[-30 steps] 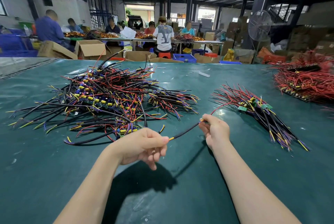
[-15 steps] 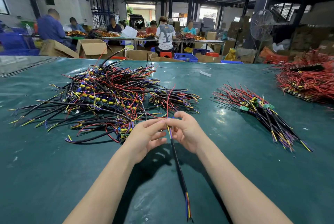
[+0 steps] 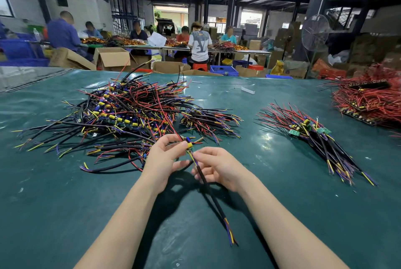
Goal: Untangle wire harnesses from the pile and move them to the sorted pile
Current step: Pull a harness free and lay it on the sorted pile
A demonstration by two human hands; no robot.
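Note:
A big tangled pile of wire harnesses (image 3: 121,114) with black, red, yellow and blue leads lies on the left of the green table (image 3: 65,203). The sorted pile (image 3: 314,138) lies fanned out on the right. One wire harness (image 3: 211,192) hangs between my hands, its black sheathed tail pointing toward me. My left hand (image 3: 162,160) pinches its top end with the yellow and blue parts. My right hand (image 3: 219,166) pinches the coloured wires just below, at the start of the black sheath.
A smaller bunch of harnesses (image 3: 210,121) lies between the two piles. A heap of red wires (image 3: 368,99) covers the far right of the table. Several people work at tables beyond the far edge, among cardboard boxes (image 3: 112,58) and a standing fan (image 3: 314,32).
My hands have come together from apart and the harness has swung from slanting across to hanging down toward me. My left hand now holds its top end with the yellow part.

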